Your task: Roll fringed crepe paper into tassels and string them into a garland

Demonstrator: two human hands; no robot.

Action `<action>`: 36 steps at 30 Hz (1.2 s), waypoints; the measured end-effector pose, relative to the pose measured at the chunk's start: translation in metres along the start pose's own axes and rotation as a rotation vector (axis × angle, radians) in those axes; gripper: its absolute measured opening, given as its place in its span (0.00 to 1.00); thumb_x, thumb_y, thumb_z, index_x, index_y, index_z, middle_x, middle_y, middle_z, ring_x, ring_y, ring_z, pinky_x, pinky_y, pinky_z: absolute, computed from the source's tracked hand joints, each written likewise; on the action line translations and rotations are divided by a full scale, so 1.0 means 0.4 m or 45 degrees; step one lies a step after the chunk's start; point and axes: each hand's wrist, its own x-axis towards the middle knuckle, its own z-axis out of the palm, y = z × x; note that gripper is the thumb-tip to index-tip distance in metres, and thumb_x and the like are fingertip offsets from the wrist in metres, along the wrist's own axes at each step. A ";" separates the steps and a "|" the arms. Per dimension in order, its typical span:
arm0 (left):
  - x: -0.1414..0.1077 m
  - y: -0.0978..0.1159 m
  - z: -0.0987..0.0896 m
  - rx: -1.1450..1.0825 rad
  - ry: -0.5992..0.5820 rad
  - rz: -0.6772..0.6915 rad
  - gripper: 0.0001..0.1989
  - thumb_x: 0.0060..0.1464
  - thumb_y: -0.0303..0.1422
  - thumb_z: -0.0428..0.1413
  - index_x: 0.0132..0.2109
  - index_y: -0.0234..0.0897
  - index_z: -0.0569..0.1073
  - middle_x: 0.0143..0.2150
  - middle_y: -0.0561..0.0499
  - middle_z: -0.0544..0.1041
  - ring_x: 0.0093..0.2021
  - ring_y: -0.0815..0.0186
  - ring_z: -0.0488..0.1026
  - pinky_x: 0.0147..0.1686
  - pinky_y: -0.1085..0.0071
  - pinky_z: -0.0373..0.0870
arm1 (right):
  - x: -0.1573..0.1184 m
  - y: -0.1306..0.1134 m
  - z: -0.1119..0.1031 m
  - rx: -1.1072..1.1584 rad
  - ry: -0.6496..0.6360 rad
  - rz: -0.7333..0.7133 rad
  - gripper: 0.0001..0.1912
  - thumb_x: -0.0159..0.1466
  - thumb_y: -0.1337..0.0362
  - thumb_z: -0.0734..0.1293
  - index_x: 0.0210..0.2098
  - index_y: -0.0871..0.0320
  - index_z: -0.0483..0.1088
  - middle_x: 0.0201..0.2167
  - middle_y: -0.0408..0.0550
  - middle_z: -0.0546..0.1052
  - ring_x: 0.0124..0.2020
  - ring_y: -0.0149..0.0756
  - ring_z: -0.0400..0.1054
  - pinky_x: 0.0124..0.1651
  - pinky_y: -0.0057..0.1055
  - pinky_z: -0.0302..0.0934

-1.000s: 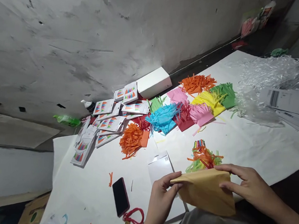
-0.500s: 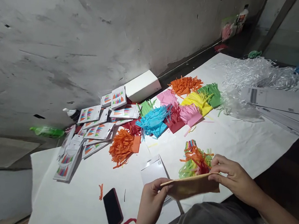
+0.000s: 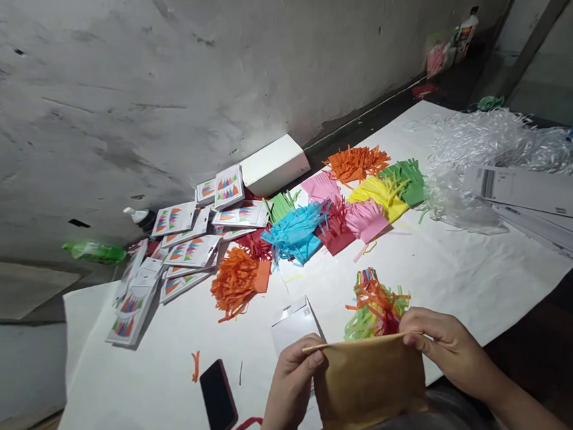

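A folded stack of dull-yellow tissue paper hangs between my two hands, its top edge pulled taut and its front facing me. My left hand pinches the upper left corner between thumb and fingers. At the upper right corner, my right hand grips it the same way. Just beyond the paper lies a multicoloured tissue-paper tassel bundle, partly hidden by it. A white card packet lies beside my left hand, partly covered by that hand and the paper.
Fringed tissue pieces, such as a blue one and an orange one, lie mid-table. Printed packets are piled by the wall. A phone is at the front. White cards and clear strands lie at right.
The tissue paper has tilted from nearly edge-on to hanging down, so its broad face now shows. Both hands keep their hold on its corners. The tassel bundle has stayed put.
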 end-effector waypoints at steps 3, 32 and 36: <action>0.002 -0.005 -0.004 -0.018 -0.004 -0.033 0.16 0.48 0.44 0.65 0.29 0.33 0.79 0.29 0.50 0.73 0.31 0.66 0.67 0.33 0.73 0.64 | 0.001 -0.003 0.000 -0.046 0.024 -0.014 0.15 0.70 0.56 0.63 0.31 0.55 0.74 0.31 0.46 0.74 0.35 0.37 0.69 0.41 0.31 0.64; -0.034 0.099 0.008 0.719 -0.182 0.130 0.18 0.61 0.44 0.53 0.33 0.38 0.82 0.30 0.45 0.80 0.32 0.62 0.74 0.34 0.71 0.66 | 0.042 -0.044 -0.045 -0.600 -0.516 -0.109 0.18 0.72 0.56 0.58 0.33 0.53 0.75 0.27 0.42 0.78 0.27 0.33 0.71 0.31 0.28 0.59; -0.023 0.081 0.012 0.445 -0.121 -0.062 0.17 0.57 0.45 0.57 0.37 0.37 0.82 0.33 0.46 0.81 0.34 0.61 0.74 0.34 0.72 0.67 | 0.030 -0.041 -0.054 -0.599 -0.467 -0.075 0.18 0.72 0.56 0.57 0.32 0.53 0.73 0.28 0.43 0.77 0.29 0.35 0.71 0.35 0.30 0.61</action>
